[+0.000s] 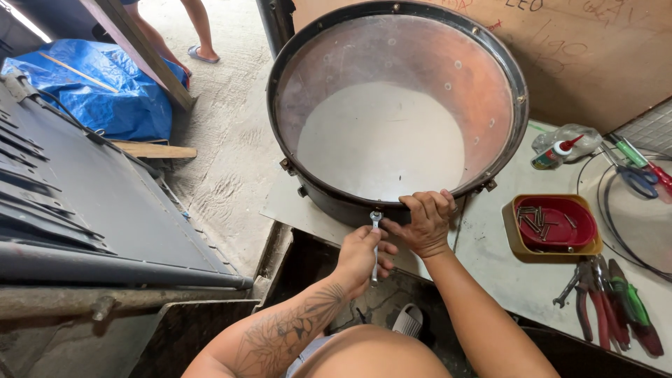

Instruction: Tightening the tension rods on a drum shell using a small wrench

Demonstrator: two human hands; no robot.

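Head view: large drum [392, 119], black shell, pale skin, black hoop fitted, lying on the tabletop [490, 273] with the open head tilted up toward the camera, its round axis leaning from the near edge up and away. Small spanner [376, 245], silver, long axis upright, head at the near rim on a tension fitting, handle pointing down toward the person. Left hand [360, 255] closed around the spanner handle; right hand [427, 220] curled over the near rim, gripping the hoop just beside the spanner. Judged state: hoop seated, side lugs in place, tightening at the near lug under way; how many lugs remain cannot be told. Right: red tray [556, 224] of small metal parts, pliers [602, 301], glue bottle [556, 154].
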